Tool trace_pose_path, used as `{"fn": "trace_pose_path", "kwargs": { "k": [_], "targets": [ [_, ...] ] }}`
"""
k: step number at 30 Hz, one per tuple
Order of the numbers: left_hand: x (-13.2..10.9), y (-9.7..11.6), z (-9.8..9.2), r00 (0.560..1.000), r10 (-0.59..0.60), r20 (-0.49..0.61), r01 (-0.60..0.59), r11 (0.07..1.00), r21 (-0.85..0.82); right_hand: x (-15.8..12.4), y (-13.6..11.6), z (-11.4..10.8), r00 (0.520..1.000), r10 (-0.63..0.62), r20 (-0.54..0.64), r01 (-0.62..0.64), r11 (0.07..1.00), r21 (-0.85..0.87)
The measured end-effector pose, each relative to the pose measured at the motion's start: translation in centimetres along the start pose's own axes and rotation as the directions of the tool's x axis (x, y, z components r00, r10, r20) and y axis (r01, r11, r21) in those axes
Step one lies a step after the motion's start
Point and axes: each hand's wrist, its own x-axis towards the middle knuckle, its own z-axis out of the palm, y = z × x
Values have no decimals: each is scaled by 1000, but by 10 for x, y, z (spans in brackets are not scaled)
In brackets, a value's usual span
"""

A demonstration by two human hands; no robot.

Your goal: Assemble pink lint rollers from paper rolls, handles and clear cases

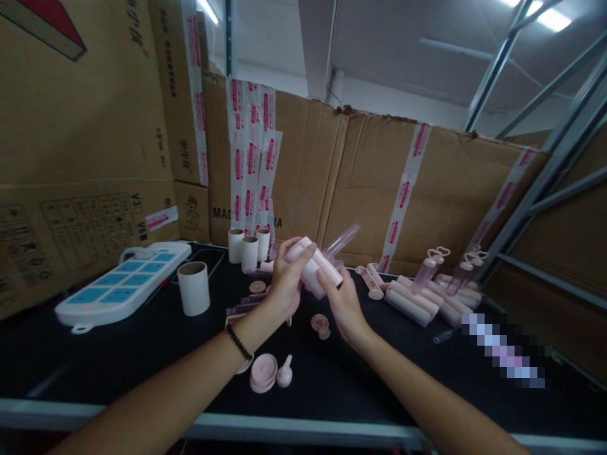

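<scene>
My left hand [284,283] and my right hand [345,308] are closed together around a pale pink plastic cylinder [317,260], held tilted above the table. The left fingers wrap its upper left end, and the right thumb presses near its lower right end. Just behind it a clear pinkish tube [342,240] slants upward; whether it is joined to the cylinder I cannot tell. Under the hands lies a small round pink part [321,325]. Closer to me are a pink disc-shaped part [263,371] and a small bulb-shaped piece [285,371].
A power strip [126,278] lies at left beside a white cardboard tube [194,289], with smaller white tubes [250,254] behind. At right are several pink cylinders [412,302] and clear tubes with heart-shaped tops [425,272]. Cardboard walls [303,170] enclose the black table [379,392].
</scene>
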Motion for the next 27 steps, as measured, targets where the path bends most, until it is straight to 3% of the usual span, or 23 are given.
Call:
{"fn": "trace_pose_path", "kwargs": {
  "k": [3, 7, 9, 11, 13, 15, 19, 23, 25, 27],
  "targets": [
    [5, 5, -1, 999, 30, -28, -30, 999, 24, 2, -7, -3, 993, -25, 115, 44, 985, -165],
    [14, 9, -5, 995, 31, -93, -30, 999, 11, 14, -23, -21, 961, -54, 271, 116, 969, -216],
    [19, 10, -8, 990, 28, -138, -29, 1000, -8, 21, -30, -33, 941, 28, 336, 93, 937, -338],
    [25, 9, -12, 983, 36, -181, -42, 999, -27, 25, -34, -44, 867, 228, 443, 33, 861, -507],
    [29, 9, -15, 975, 51, -217, -63, 997, -47, 24, -34, -50, 742, 420, 523, 21, 765, -643],
    [32, 9, -17, 970, 64, -236, -80, 995, -59, 20, -31, -50, 673, 497, 548, 85, 684, -725],
    [32, 9, -18, 970, 58, -238, -72, 996, -52, 7, -21, -39, 712, 449, 539, 240, 566, -788],
    [32, 9, -18, 968, 43, -246, -46, 999, -7, 4, -16, -37, 715, 410, 566, 277, 577, -768],
    [33, 9, -20, 965, 50, -258, -51, 999, 3, 9, -19, -42, 694, 437, 572, 218, 630, -746],
    [35, 8, -21, 962, 56, -266, -56, 998, 7, 18, -23, -50, 696, 462, 549, 76, 713, -697]
  ]
}}
